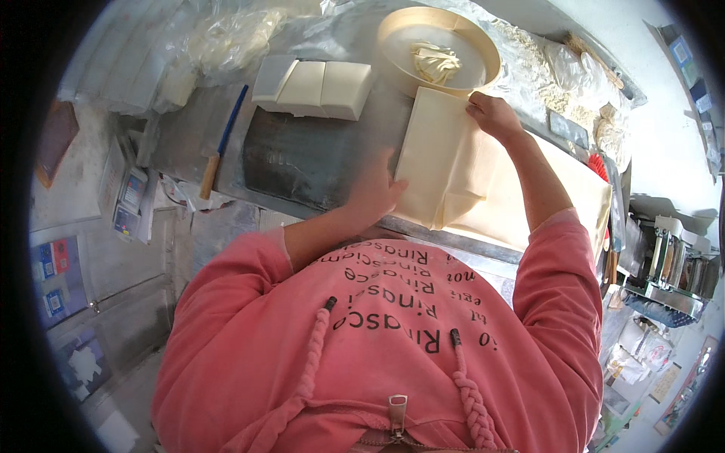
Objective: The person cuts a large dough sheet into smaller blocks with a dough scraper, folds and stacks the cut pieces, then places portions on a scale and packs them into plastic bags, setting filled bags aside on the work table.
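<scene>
A long, pale dough sheet [551,192] lies across the worktop, its left end folded into a layered rectangle. At the far corner of the folded part, my right hand [495,118] is closed, pinching the dough by its edge. My left hand [373,190] is at the fold's left side, blurred by motion, thumb spread toward the dough edge and fingers stretched forward. It appears open, with nothing visible in it. Farther left stand neat stacks of cut dough squares [311,89]. Behind the fold, a round wooden-rimmed sieve [391,29] contains a small heap of dough strips [436,63].
A long knife [226,136] with a wooden handle lies left of a dark slab [291,160]. Clear plastic sheeting [234,34] covers the back left. A red-bristled brush [599,167] lies by the sheet's right end. A metal roller machine [668,272] stands at far right.
</scene>
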`<control>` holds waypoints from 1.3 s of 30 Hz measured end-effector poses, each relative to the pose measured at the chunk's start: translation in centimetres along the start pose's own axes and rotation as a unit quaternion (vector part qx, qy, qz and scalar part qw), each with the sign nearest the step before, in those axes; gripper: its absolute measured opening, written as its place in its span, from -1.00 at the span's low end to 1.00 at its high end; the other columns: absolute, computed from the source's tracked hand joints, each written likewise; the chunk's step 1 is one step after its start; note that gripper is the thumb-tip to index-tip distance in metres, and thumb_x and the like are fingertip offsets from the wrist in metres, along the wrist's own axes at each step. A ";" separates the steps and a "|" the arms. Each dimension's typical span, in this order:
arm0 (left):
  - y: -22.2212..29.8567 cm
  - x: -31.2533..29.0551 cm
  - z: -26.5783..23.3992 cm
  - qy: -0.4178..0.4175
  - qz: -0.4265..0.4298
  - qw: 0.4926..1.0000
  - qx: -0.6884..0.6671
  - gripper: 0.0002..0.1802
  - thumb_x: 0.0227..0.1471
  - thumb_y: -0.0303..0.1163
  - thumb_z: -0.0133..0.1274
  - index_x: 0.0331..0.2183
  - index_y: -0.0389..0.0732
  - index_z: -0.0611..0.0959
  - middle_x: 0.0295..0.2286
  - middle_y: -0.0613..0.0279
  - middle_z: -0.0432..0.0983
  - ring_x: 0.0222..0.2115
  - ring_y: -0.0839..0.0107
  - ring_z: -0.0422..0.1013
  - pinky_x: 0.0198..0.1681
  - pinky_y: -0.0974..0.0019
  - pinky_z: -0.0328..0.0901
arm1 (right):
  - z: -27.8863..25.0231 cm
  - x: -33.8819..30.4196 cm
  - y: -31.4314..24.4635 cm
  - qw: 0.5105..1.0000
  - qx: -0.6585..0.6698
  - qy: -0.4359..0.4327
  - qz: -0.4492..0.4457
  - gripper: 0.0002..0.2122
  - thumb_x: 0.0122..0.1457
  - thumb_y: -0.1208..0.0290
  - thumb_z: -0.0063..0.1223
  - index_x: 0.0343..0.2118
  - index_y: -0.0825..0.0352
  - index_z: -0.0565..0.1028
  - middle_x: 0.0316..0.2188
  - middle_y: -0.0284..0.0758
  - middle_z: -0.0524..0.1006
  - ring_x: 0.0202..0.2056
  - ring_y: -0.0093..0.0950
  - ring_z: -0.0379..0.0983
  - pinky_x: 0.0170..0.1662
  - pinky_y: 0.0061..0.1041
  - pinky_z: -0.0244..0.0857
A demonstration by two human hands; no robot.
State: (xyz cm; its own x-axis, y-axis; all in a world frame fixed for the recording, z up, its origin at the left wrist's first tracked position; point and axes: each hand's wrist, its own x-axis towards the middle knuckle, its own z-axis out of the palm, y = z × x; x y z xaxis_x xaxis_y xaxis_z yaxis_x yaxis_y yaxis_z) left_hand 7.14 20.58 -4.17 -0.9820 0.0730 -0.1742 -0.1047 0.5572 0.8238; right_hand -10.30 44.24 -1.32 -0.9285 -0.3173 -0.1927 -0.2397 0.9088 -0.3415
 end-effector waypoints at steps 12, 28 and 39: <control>-0.1 -1.2 -0.2 -0.013 0.006 0.999 -0.051 -0.34 -0.09 -0.40 0.06 0.01 -0.34 0.15 -0.65 0.15 0.38 -0.62 0.28 0.37 -0.49 0.27 0.25 | -0.1 0.7 -1.9 0.995 -0.087 -0.011 0.040 -0.78 0.10 0.18 -0.15 -0.26 0.15 0.37 -0.37 -0.24 0.52 -0.27 -0.23 0.44 -0.22 -0.25 0.27; -1.2 -1.2 -2.2 -0.110 0.413 0.881 0.205 -0.35 -0.33 -0.28 0.19 -0.07 -0.06 0.43 0.00 0.14 0.20 0.07 0.20 0.09 0.06 0.13 0.04 | 1.7 -16.0 -4.8 0.970 -0.026 -0.030 -0.240 -0.40 -0.20 0.35 0.20 0.01 0.24 0.28 -0.03 -0.19 0.26 0.03 -0.21 0.14 0.09 -0.25 -0.01; -0.8 -0.4 -2.9 -0.086 0.427 0.891 0.129 -0.65 -0.21 -0.42 0.13 -0.25 -0.14 0.56 -0.16 0.16 0.41 -0.08 0.17 0.30 -0.04 0.15 0.19 | 2.0 -18.6 -3.2 0.960 0.143 0.149 -0.188 -0.86 -0.18 0.57 0.12 -0.53 0.29 0.40 -0.47 -0.31 0.40 -0.36 -0.29 0.32 -0.24 -0.36 0.20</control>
State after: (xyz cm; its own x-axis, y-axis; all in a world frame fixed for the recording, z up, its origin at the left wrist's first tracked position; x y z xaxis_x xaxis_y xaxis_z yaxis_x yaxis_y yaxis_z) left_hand 7.19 17.68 -3.22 -0.6447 0.6750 0.3588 0.7309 0.4066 0.5481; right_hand 8.25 46.69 1.50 -0.8414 -0.4785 0.2510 -0.5262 0.6198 -0.5822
